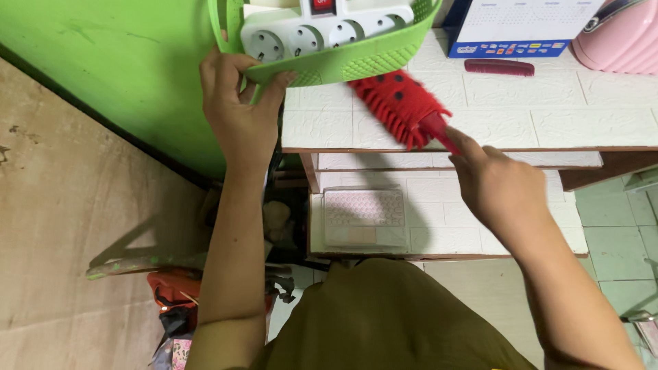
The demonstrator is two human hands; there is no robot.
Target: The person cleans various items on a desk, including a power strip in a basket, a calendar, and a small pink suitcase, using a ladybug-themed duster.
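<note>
Left hand (236,113) is gripping the green basket (343,62) by its rim, fingers curled tight, lifting it off the desk (582,113) up at 12 o'clock. Right hand (497,185) is clamping the red duster (404,106), its head poking under the basket toward 11.

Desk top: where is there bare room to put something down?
Bare white desk top lies right of the red duster, below the dark red comb. The back edge is crowded: green basket, calendar, pink container.
</note>
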